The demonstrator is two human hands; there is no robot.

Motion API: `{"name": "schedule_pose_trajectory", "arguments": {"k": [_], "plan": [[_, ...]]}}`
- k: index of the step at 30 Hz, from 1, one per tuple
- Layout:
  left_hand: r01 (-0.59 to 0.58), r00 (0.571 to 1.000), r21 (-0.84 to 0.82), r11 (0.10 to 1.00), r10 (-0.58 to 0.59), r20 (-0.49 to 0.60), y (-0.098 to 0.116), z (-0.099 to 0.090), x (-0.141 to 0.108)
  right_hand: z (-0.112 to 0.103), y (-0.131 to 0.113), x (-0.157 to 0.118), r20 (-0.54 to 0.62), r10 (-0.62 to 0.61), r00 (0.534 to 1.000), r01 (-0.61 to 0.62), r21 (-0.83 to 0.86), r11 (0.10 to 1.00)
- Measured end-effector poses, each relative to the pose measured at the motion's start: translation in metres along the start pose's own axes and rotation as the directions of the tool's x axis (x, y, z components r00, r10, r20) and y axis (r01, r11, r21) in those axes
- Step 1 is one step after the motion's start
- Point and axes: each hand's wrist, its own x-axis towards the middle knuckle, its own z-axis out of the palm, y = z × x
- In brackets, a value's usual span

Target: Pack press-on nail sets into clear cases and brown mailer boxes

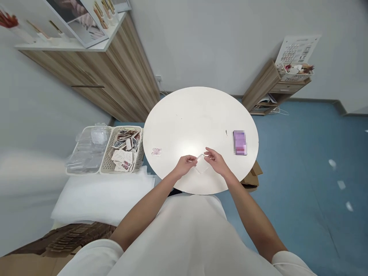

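Note:
A small clear plastic case (pixel 202 165) is held just above the front part of the round white table (pixel 198 111). My left hand (pixel 185 165) pinches its left edge between thumb and fingers. At the case's upper right corner is my right hand (pixel 215 160), its fingers bent and spread around that corner. Left on the table lies a small card with pink patterns (pixel 156 151). Toward the right side rests a purple box (pixel 239 142), blurred in the picture, and a tiny dark item (pixel 226 132) lies near it.
Left of the table stand a basket of printed cards (pixel 107 163) and a basket of clear plastic cases (pixel 86 151). White sheets (pixel 106 195) are stacked in front of them. A wooden cabinet (pixel 129 69) is behind left, a small shelf (pixel 263 84) behind right, and cardboard (pixel 252 178) below the table's right edge.

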Motion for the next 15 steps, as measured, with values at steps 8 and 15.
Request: {"name": "schedule_pose_trajectory", "arguments": {"k": [8, 15], "plan": [[0.087, 0.996, -0.177, 0.980, -0.081, 0.039, -0.010, -0.002, 0.001, 0.011, 0.012, -0.025, -0.142, 0.102, 0.985, -0.070, 0.219, 0.973], [-0.243, 0.968, 0.198, 0.950, 0.222, 0.122, 0.004, -0.007, -0.005, 0.001, 0.015, -0.029, -0.162, 0.094, 0.982, -0.059, 0.210, 0.976]]}}
